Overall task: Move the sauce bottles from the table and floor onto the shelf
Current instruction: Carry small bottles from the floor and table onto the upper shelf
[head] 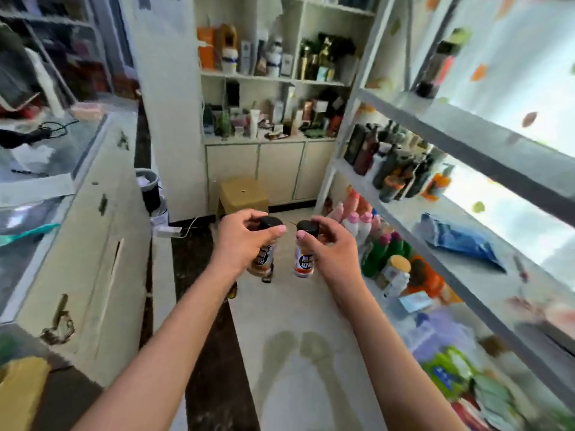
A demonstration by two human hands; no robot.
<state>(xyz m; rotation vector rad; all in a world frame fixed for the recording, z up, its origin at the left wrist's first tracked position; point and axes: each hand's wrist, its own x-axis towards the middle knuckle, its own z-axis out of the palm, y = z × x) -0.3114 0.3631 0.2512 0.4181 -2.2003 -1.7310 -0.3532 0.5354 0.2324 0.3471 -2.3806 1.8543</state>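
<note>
My left hand (245,241) grips a small sauce bottle (264,262) with a black cap and an orange-and-black label, held by its top in mid air. My right hand (326,247) grips a second, matching bottle (304,264) the same way. Both bottles hang upright over the pale floor, a little apart from each other. The metal shelf (435,237) stands to the right, with dark sauce bottles (392,163) grouped on its middle level. A dark bottle stands on the floor just below and behind the left bottle, mostly hidden.
A cream counter (93,231) runs along the left. A brown stool (242,194) and a dark bin (149,188) stand ahead by the white cabinet (267,169). A blue pouch (460,237) lies on the shelf. Colourful bottles and packets fill the lower levels.
</note>
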